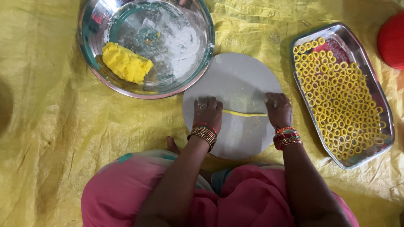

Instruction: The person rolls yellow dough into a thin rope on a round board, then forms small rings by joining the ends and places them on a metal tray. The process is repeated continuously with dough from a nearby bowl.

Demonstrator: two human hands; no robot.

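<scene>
Where it lies across the middle of the round grey board [236, 81], the thin yellow dough rope [244, 113] runs nearly level, its two ends hidden beneath the person's palms. The left hand [207, 111] presses flat on the rope's left end, fingers spread and pointing away from the body; the right hand [278, 108] lies flat on the right end in the same way. The hands are well apart, neither one closed around the rope, with a bare stretch of it showing between them. Both wrists carry stacks of red and gold bangles [203, 133].

The board sits on a crinkled yellow sheet [46, 132] that covers the floor, just ahead of the person's knees, which are draped in pink cloth [254, 201]. Touching the board's upper left edge is a steel bowl [92, 54], its inside dusted with white flour; a lump of yellow dough [126, 62] rests against its left wall. To the right of the board, close but apart from it, a steel tray [368, 63] holds many small yellow dough rings [340, 99] packed in one layer, leaving its upper right corner bare. A red object [398, 39] shows at the right edge, cut off by the frame, beyond the tray.
</scene>
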